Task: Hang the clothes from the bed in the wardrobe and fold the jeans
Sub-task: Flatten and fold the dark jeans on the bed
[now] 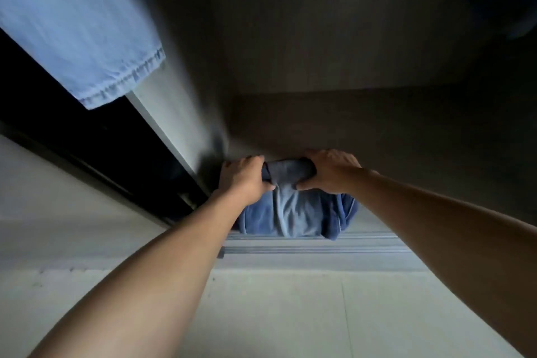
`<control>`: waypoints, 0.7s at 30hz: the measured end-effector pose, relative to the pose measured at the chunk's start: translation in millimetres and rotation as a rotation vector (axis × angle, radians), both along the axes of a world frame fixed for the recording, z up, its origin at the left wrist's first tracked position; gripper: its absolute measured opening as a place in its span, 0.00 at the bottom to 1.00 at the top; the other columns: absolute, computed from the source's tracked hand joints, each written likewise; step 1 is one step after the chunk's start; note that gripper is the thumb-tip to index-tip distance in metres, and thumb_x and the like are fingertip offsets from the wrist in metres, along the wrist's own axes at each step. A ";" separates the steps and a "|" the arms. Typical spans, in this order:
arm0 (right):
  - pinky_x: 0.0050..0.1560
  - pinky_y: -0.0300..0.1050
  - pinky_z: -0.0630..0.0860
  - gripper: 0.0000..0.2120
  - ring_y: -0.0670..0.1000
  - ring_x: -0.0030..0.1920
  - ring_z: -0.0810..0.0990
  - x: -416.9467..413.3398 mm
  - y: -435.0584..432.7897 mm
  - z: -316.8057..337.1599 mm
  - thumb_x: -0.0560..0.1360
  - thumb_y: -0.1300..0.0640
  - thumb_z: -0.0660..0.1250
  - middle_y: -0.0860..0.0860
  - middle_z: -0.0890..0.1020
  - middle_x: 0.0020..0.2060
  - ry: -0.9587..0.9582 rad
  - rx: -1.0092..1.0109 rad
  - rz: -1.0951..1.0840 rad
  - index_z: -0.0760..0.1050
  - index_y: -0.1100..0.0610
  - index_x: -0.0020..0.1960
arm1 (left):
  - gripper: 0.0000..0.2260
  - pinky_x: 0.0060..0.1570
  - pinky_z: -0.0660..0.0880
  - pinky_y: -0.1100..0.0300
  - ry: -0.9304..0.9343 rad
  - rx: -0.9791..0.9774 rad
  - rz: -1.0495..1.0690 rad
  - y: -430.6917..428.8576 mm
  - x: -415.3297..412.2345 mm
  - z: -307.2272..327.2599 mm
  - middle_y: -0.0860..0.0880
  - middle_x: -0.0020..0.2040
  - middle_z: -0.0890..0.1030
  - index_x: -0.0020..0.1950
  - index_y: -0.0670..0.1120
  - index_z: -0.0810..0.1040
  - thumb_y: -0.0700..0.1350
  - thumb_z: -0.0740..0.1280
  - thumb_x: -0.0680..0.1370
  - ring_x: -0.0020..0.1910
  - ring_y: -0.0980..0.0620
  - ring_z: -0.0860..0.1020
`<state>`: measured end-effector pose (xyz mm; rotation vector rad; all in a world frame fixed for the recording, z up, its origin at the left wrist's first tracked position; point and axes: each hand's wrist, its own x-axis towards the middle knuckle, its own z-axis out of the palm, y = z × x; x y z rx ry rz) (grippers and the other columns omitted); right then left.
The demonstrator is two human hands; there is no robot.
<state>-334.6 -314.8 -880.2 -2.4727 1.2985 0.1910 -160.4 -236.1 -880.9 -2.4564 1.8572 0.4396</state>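
1. As left hand (244, 180) and right hand (328, 171) clamp curled fingers on folded jeans (293, 212), bundle sits on wardrobe floor (377, 131), near left side.
2. Risk: near end seems over the edge and may slide out once released.

Nothing to read here: no label, brand or number shows on the folded jeans (290, 212) or the wardrobe (348, 38).

both hands (290, 176) grip folded jeans (293, 212) at wardrobe floor (406, 131).
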 end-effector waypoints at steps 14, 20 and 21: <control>0.69 0.61 0.62 0.37 0.56 0.78 0.51 -28.1 21.3 -126.0 0.74 0.30 0.42 0.53 0.52 0.79 -0.119 -0.353 -0.161 0.54 0.45 0.78 | 0.25 0.58 0.73 0.42 -0.167 -0.423 -0.124 0.8 1.3 -122.7 0.41 0.71 0.71 0.67 0.50 0.76 0.59 0.52 0.77 0.68 0.37 0.71; 0.73 0.57 0.60 0.36 0.51 0.78 0.41 -10.2 10.6 -149.4 0.74 0.30 0.39 0.48 0.40 0.78 -0.121 -0.236 -0.156 0.37 0.43 0.78 | 0.31 0.68 0.62 0.43 -0.137 -0.261 -0.022 -11.0 5.9 -156.6 0.46 0.80 0.50 0.78 0.55 0.57 0.63 0.40 0.77 0.77 0.41 0.54; 0.72 0.57 0.61 0.36 0.50 0.78 0.41 -5.9 5.7 -151.2 0.75 0.30 0.40 0.48 0.40 0.78 -0.118 -0.231 -0.161 0.37 0.43 0.78 | 0.30 0.67 0.62 0.42 -0.142 -0.260 -0.010 -15.6 7.1 -156.6 0.46 0.79 0.52 0.77 0.54 0.58 0.63 0.41 0.78 0.76 0.41 0.55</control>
